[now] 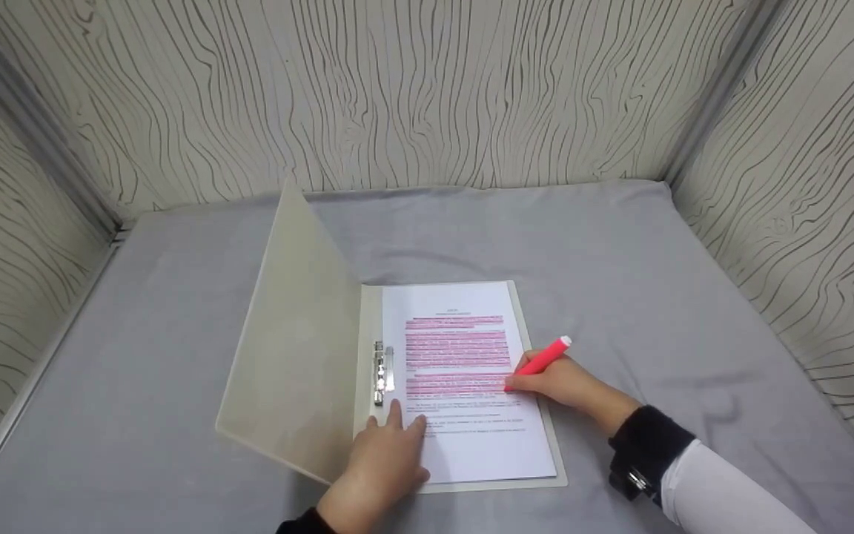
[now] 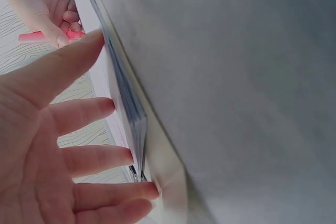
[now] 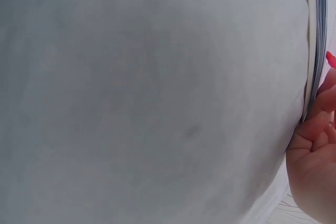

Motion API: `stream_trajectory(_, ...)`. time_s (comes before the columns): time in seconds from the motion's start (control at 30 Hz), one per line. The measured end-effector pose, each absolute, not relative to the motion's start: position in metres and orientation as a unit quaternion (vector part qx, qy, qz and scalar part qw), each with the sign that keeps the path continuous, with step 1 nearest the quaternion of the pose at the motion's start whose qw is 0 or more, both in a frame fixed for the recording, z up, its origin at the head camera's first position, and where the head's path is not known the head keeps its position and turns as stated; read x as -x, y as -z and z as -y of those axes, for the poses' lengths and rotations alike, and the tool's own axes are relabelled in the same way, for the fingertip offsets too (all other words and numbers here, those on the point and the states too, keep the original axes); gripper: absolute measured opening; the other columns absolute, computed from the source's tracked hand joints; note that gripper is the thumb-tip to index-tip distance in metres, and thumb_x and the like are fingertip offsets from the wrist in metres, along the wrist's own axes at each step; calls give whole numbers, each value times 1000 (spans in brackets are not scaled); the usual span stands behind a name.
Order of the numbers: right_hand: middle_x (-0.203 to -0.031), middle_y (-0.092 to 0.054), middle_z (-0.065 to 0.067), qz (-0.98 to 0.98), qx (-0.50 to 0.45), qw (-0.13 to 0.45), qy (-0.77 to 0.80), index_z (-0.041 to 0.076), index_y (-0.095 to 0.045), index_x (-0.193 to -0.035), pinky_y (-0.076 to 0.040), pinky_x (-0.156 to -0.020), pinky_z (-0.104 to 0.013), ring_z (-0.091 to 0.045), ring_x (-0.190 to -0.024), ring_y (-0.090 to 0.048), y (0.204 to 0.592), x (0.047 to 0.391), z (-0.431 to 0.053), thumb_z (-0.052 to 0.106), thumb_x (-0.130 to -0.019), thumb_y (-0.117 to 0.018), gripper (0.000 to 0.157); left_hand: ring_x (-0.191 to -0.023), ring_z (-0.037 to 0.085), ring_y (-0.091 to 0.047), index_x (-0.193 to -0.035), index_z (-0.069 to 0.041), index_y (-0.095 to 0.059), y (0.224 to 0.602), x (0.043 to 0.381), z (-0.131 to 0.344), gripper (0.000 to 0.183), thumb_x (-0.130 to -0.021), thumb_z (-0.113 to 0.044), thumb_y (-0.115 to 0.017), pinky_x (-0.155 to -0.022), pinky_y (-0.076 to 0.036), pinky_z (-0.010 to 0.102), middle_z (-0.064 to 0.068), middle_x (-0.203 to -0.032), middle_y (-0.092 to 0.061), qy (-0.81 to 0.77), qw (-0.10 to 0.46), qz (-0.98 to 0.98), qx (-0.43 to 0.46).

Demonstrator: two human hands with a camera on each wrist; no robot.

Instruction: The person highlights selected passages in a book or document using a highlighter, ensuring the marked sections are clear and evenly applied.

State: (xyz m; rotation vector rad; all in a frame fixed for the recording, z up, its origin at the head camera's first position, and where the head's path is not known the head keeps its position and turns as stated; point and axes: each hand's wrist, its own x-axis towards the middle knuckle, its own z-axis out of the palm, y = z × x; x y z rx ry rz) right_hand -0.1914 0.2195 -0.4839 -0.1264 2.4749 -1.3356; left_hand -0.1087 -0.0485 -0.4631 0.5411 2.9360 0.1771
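A pink highlighter (image 1: 545, 357) is pinched in my right hand (image 1: 564, 382), its tip down at the right end of a text line. Under it lies a stack of printed paper (image 1: 482, 460) in a cream folder (image 1: 293, 348). The upper paragraphs are marked pink; the lower lines are unmarked. My left hand (image 1: 386, 456) rests with spread, fairly straight fingers on the lower left of the page, just below the metal clip (image 1: 380, 373). In the left wrist view, the fingertips touch the paper's edge and the folder. The right wrist view shows only part of the right hand (image 3: 317, 145).
The folder's front cover stands tilted up on the left side. A grey cloth (image 1: 694, 356) covers the table. Wood-patterned panels (image 1: 412, 96) rise behind and at both sides, with grey metal posts (image 1: 723, 89) at the corners.
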Motion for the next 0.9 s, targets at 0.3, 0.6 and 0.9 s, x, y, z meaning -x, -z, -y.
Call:
stream_trajectory(0.3,-63,-55,-1,-865,40,159,475,5,-61,-80,-30,-49,-21,-13,-57,-46,486,191,-223,26,-78,-75,25,-100,52,-55,-121,-10,-62,465,109,48,63,-69,-39,-78,-75,-50,54,28,-127,-51,-54,77,-979,-179)
stream_trajectory(0.6,-60,-52,1,-872,39,156,463,7,-62,-78,-30,-50,-21,-12,-57,-44,487,192,-225,26,-78,-74,22,-100,52,-56,-122,-11,-62,467,110,48,64,-67,-40,-79,-74,-51,53,27,-127,-51,-46,76,-980,-177)
stream_trajectory(0.9,-62,-54,0,-870,44,155,465,7,-62,-79,-30,-49,-21,-13,-56,-45,487,192,-227,26,-78,-74,23,-100,51,-56,-122,-11,-62,467,110,47,63,-68,-40,-78,-74,-51,53,27,-127,-51,-39,76,-980,-180)
